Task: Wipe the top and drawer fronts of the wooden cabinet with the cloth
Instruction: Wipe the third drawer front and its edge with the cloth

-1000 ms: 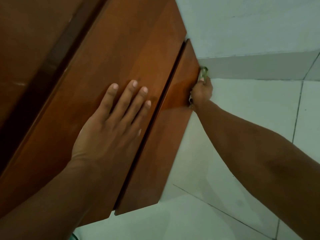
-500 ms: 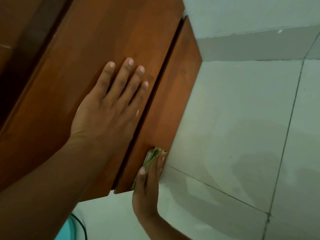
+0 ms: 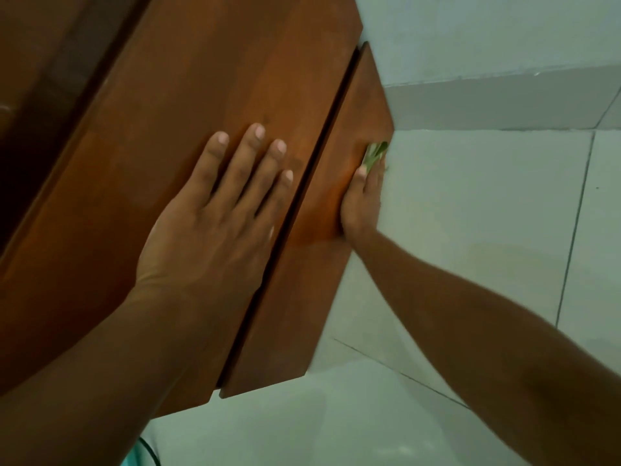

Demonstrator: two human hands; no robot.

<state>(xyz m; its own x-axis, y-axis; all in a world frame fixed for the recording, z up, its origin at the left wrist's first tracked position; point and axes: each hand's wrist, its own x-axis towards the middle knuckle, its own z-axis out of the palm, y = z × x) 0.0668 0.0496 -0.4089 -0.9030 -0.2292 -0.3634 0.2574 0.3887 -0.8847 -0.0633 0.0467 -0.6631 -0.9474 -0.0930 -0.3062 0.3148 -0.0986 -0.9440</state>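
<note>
Wood-brown and glossy, the cabinet point(image 3: 201, 79) fills the upper left of my remote feed, seen from close above at a steep tilt. The person's left hand point(image 3: 208, 237) lies flat on the cabinet's broad front panel point(image 3: 174, 156), fingers straight and slightly spread, holding nothing, with the palm pressed to the wood just beside the dark gap that splits this panel from the narrow panel point(image 3: 302, 297) next to it.

The right hand point(image 3: 361, 203) reaches in from the lower right to the outer edge of that narrow panel. Its thumb runs straight along the face of the wood, and a green cloth point(image 3: 374, 154) sticks out past the thumb tip, held against the cabinet's edge. From here I read the cloth as pinched between the thumb and the fingers, though the fingers themselves are mostly hidden behind the hand and the panel's edge. The cloth touches the panel in its upper half, below the corner nearest the wall.

Pale floor tiles point(image 3: 470, 213) with thin dark joints spread out beyond the cabinet's edge. A grey skirting band point(image 3: 487, 102) and a light wall point(image 3: 487, 35) rise behind the cabinet's far corner. A sliver of something teal point(image 3: 132, 457) shows under the left forearm, below the cabinet; I cannot tell what it is.
</note>
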